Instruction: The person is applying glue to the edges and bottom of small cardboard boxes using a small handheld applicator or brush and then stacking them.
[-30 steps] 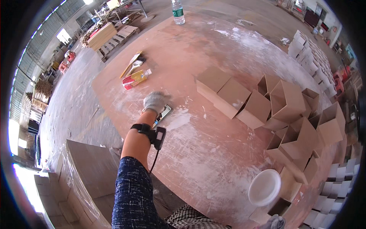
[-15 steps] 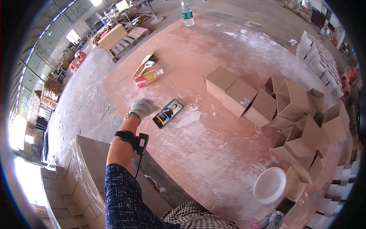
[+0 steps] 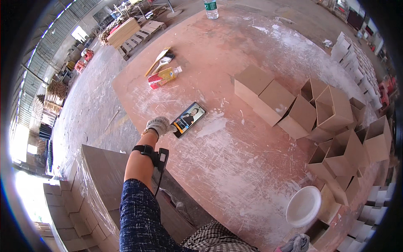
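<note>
Where the left hand (image 3: 158, 125), in a pale grey knitted work glove, reaches out over the near-left part of the dusty reddish-brown board surface (image 3: 235, 168), it rests at the near-left corner of a black flat smartphone (image 3: 189, 119) with its screen lit. The phone lies face up and slantwise on the surface, screen toward the wearer, probably so it can be watched while working. The gloved fingers look curled loosely together at that corner; whether they pinch the phone or only touch it, I cannot tell.

The left forearm runs straight up from the lower edge, sleeve of dark blue patterned cloth pushed back to the elbow, a black strap with a small black device (image 3: 156, 153) on the wrist, its cable hanging down.

At the lower right edge only a bit of the right hand (image 3: 297, 243) in a grey glove shows; its fingers cannot be made out. Just above it sits a round white plastic bowl (image 3: 303, 206) near the surface's edge.

To the right, open brown cardboard boxes (image 3: 319, 117) cluster together. Farther off lie a red and yellow packet (image 3: 163, 77) and a clear plastic bottle (image 3: 210, 9).
</note>
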Demonstrator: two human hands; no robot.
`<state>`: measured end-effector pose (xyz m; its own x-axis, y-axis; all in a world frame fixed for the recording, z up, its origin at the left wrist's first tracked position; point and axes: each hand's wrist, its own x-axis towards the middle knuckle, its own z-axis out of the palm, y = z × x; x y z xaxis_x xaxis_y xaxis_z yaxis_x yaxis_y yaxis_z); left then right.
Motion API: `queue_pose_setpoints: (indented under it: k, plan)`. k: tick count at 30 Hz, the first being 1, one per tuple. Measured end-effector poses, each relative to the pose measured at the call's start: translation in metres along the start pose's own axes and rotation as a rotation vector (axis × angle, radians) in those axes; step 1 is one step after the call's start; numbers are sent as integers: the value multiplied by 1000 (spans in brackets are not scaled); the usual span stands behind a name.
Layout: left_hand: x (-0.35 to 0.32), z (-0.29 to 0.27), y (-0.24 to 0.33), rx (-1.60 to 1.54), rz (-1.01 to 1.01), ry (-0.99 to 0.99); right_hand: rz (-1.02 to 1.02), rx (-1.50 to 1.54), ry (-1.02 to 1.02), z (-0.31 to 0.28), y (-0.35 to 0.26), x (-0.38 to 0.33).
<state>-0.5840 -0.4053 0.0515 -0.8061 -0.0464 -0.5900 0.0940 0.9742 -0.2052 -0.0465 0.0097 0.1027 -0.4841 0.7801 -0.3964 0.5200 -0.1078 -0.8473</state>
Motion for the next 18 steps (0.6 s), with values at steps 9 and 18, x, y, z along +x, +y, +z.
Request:
queue_pose_setpoints:
  k: [9,18]
  plan:
    - [27,-47,125,-159,305,526,165,-47,4,-3,-7,-15]
    - [17,-141,123,-736,951,958,25,204,139,9,16,-9]
